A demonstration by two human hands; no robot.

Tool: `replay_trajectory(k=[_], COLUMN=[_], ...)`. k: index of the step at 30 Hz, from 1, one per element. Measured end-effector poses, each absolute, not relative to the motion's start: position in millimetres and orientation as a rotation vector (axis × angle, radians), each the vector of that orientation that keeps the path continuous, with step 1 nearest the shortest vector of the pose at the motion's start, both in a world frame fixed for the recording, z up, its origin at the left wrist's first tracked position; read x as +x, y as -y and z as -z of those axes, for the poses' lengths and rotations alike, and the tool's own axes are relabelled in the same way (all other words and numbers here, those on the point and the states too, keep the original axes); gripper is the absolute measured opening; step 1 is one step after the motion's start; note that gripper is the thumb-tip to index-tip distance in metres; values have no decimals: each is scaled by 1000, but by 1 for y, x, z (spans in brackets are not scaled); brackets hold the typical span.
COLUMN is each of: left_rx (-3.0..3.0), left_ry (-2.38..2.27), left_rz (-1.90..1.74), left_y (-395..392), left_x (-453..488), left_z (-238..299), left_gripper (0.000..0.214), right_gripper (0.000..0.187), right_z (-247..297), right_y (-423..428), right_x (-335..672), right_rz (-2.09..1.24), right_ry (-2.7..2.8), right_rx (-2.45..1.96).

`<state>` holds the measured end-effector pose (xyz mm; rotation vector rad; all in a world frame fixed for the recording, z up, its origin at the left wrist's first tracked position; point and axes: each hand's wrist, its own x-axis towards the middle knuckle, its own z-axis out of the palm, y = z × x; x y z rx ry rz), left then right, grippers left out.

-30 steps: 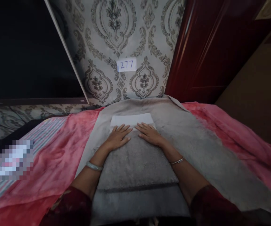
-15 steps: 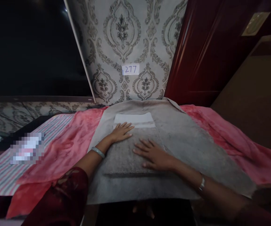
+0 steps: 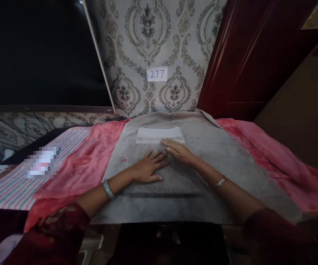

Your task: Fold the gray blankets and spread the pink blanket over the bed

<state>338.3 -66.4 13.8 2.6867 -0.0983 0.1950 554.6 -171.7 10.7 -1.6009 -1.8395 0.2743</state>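
A folded grey cloth (image 3: 172, 180) with a soft nap lies on a larger grey cloth (image 3: 230, 176). Across its far end runs a white band (image 3: 159, 133). My left hand (image 3: 149, 167) rests flat on the folded cloth, fingers spread and pointing away from me. Farther out, my right hand (image 3: 179, 151) lies stretched out, fingertips at the lower edge of the white band. Neither hand grips anything. A small red mark (image 3: 122, 159) shows on the grey fabric left of my left hand.
Pink plush fabric (image 3: 103, 158) lies under the grey cloth on both sides. At the left is a striped cloth (image 3: 12, 184) bearing a blurred-out object (image 3: 42, 162). A dark screen (image 3: 42, 55) stands behind; a card marked 277 (image 3: 157, 74) hangs on the patterned wall.
My right hand has moved forward to the white band's edge. My left hand has drawn back from that band onto the grey folded part. The view has shifted slightly.
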Motion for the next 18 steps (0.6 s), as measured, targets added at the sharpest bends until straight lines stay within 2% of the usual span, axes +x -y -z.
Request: replay_trajectory(k=[4,12,15,18], left_rx=[2767,2900,2887,2778], left_ry=[89,123,152,208], left_rz=[-180,-128,-118,-180], left_y=[85,113,120,122], left_x=[314,276,265,258], left_z=[-5,4,4,4], left_gripper=[69,74,69,55], right_gripper=[54,54,54,54], right_z=[12,16,15,16], right_y=[141,148,148,148], right_x=[555,551,551,551], right_rz=[-158,-75,-60,-47], right_ry=[1999,2091,2092,2096], right_rx=[-1873,-1999,-2011,-2011])
